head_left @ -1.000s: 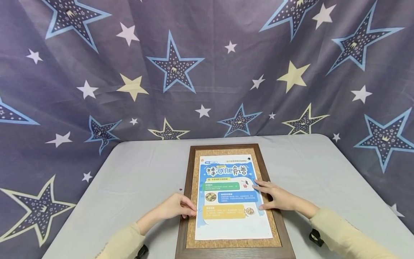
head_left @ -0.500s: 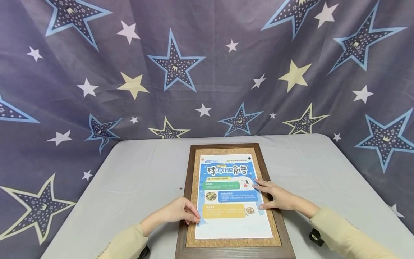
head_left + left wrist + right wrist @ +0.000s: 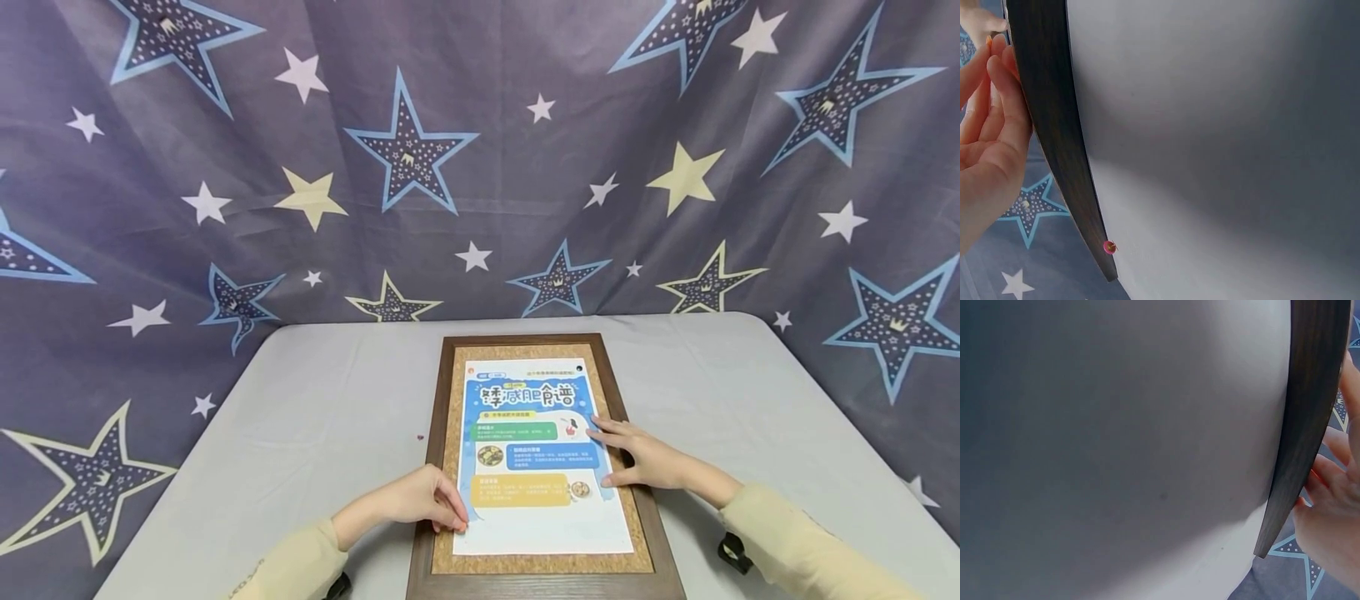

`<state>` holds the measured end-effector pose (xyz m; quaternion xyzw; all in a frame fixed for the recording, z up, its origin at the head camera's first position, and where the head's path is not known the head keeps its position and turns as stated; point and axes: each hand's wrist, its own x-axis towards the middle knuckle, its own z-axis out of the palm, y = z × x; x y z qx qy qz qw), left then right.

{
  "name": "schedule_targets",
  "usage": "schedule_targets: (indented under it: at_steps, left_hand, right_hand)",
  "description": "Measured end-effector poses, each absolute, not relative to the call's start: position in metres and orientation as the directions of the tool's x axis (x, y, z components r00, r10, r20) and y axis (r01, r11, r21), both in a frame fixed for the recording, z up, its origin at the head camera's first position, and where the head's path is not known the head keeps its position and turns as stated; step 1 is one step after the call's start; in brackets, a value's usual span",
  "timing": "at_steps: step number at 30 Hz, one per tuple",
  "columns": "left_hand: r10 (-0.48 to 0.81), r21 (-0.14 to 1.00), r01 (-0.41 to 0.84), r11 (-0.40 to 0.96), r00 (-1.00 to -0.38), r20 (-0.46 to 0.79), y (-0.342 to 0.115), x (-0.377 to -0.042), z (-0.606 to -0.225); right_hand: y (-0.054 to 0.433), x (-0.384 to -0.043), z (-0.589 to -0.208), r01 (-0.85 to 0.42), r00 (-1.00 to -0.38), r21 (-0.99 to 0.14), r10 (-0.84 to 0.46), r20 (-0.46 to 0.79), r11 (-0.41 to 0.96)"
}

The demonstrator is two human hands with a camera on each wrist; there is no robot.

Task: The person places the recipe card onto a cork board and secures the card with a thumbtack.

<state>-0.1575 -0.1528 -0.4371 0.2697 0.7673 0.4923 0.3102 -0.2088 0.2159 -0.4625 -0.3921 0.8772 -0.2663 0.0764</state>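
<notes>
A printed poster (image 3: 536,525) in blue, green and yellow lies on a cork board (image 3: 547,563) with a dark wooden frame (image 3: 543,586). An orange pin (image 3: 470,370) is at its upper left corner and a black pin (image 3: 579,367) at its upper right. My left hand (image 3: 423,500) is at the poster's lower left edge. Between its thumb and finger it pinches a small orange pushpin (image 3: 989,41). My right hand (image 3: 643,457) rests with spread fingers on the poster's right edge, its palm side over the frame.
A pink pushpin (image 3: 1109,247) lies on the grey-covered table (image 3: 337,392) just left of the frame. Behind the table hangs a star-patterned curtain (image 3: 510,200). Dark wrist straps (image 3: 733,552) show under the sleeves.
My left hand has slid down along the poster's left edge toward its lower corner, still pinching the pushpin. My right hand has stayed in place.
</notes>
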Motion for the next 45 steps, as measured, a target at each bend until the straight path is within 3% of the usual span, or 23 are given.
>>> schedule_targets:
  at_steps: [25, 45]
  left_hand:
    - [0.759, 0.897, 0.179, 0.404, -0.614, -0.219, -0.1485, -0.1552, -0.4371]
    - [0.74, 0.86, 0.235, 0.453, -0.637, -0.216, -0.1446, -0.1482, -0.4326]
  right_hand:
    - [0.216, -0.2076, -0.4608, -0.649, -0.686, -0.517, -0.723, 0.079, 0.559]
    - [0.2157, -0.2081, -0.4615, -0.655, -0.681, -0.509, -0.729, 0.077, 0.559]
